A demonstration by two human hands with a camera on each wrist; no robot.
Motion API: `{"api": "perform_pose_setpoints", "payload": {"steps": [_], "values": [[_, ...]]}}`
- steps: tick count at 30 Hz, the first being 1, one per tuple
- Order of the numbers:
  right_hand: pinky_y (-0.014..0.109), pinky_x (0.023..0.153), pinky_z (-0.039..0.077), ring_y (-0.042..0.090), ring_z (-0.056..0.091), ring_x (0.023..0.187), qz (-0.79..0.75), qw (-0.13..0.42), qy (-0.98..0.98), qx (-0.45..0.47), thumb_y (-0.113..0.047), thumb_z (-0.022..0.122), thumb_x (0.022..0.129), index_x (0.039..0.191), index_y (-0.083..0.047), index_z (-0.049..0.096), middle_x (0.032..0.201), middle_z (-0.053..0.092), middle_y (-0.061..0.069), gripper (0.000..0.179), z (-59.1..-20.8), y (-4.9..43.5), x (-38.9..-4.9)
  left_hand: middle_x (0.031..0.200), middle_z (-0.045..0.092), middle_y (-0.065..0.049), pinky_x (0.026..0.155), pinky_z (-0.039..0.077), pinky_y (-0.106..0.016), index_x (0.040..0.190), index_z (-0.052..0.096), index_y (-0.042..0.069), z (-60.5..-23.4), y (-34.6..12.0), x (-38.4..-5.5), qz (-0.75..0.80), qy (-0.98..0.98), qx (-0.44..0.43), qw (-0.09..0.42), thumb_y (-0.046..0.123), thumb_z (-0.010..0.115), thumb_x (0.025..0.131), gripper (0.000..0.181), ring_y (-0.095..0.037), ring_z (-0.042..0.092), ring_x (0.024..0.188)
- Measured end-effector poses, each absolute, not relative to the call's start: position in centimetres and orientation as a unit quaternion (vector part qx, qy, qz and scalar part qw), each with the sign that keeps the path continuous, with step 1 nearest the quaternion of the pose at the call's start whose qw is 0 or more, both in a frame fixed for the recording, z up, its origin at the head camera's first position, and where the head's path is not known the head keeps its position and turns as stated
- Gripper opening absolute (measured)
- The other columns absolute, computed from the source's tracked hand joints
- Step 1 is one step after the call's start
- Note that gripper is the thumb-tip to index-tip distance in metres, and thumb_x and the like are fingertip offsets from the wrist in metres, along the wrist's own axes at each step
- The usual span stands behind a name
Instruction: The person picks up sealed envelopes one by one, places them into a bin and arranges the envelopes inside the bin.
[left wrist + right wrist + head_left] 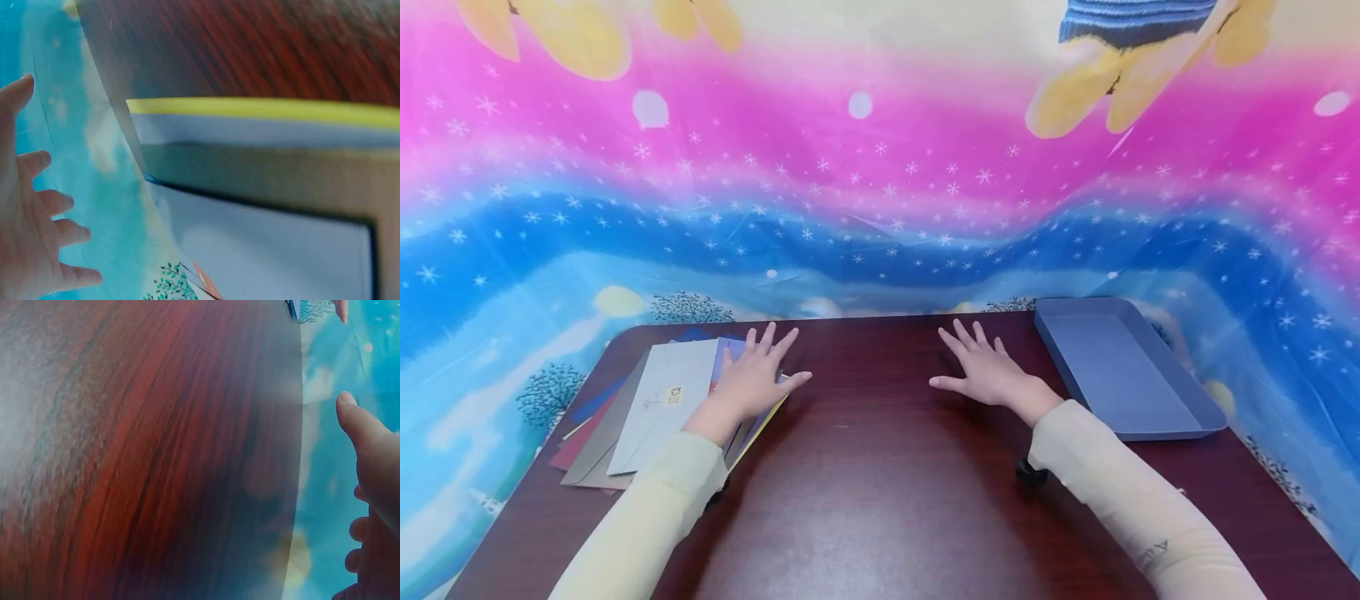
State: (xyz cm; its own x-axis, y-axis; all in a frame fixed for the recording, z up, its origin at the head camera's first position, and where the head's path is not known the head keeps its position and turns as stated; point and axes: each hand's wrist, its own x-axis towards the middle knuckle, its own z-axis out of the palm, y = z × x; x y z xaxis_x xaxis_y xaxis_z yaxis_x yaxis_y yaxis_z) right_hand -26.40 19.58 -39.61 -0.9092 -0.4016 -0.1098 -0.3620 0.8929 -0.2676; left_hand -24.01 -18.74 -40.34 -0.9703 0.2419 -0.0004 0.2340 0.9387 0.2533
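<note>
My left hand (749, 379) hovers with spread fingers over the right side of a pile of envelopes. On top of the pile lies a white envelope (658, 408) with a small yellow stamp-like mark; a grey-brown envelope (597, 450) and a dark red one (567, 448) stick out beneath. In the left wrist view, a yellow edge (262, 107) shows along the pile, and the left hand (31, 219) is apart from it. My right hand (988, 371), fingers spread and holding nothing, is above the table, left of a grey tray (1131, 367). The right wrist view shows this hand (381, 469) at its edge.
The dark red-brown wooden table (850, 467) has the envelopes at its left and the shallow tray at its back right. A printed cloth (880, 225) in pink and blue with snowflakes hangs behind the table and round its sides.
</note>
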Motion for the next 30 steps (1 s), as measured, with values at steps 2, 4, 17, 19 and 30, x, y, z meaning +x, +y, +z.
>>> {"api": "perform_pose_setpoints", "payload": {"steps": [2,4,17,19,30], "values": [[0.07,0.116,0.008,0.049,0.003,0.152,-0.121,0.08,0.969,-0.2,-0.057,0.062,0.097,0.165,-0.012,0.019,0.169,0.008,0.02,0.092,-39.3,19.9,-26.2,0.168,0.016,-0.022,0.111,0.006,-0.078,0.164,0.026,0.019,-40.3,-19.1,-23.9,0.126,0.984,0.126,0.009,0.059,0.055,0.1,0.082,-0.051,0.01,0.151],[0.068,0.117,0.008,0.049,0.006,0.152,-0.122,0.081,0.968,-0.202,-0.056,0.063,0.098,0.165,-0.012,0.021,0.169,0.011,0.02,0.091,-39.1,20.2,-25.9,0.167,0.02,-0.021,0.112,0.01,-0.077,0.163,0.029,0.018,-40.2,-19.4,-23.7,0.125,0.983,0.13,0.002,0.057,0.056,0.1,0.079,-0.05,0.016,0.15],[0.066,0.107,0.038,0.044,0.02,0.151,-0.135,0.079,0.969,-0.193,-0.052,0.065,0.098,0.164,-0.014,0.026,0.167,0.023,0.019,0.085,-37.1,22.6,-24.0,0.148,0.051,-0.025,0.099,0.044,-0.066,0.151,0.05,0.005,-39.9,-21.0,-22.8,0.134,0.976,0.161,-0.066,0.04,0.063,0.101,0.062,-0.046,0.052,0.13],[0.066,0.104,0.041,0.044,0.024,0.15,-0.133,0.077,0.97,-0.189,-0.053,0.064,0.098,0.164,-0.015,0.027,0.165,0.026,0.02,0.084,-37.0,23.0,-23.7,0.144,0.055,-0.025,0.098,0.046,-0.065,0.15,0.051,0.004,-39.9,-21.2,-22.5,0.14,0.975,0.162,-0.065,0.038,0.063,0.101,0.06,-0.046,0.056,0.125],[0.067,0.108,0.035,0.049,0.041,0.139,-0.145,0.036,0.97,-0.191,-0.041,0.068,0.099,0.158,-0.007,0.04,0.153,0.043,0.027,0.073,-35.7,26.0,-22.4,0.14,0.06,-0.022,0.1,0.046,-0.063,0.146,0.056,0.003,-39.0,-22.3,-21.7,0.182,0.968,0.162,-0.06,0.033,0.063,0.103,0.053,-0.045,0.058,0.124]]}}
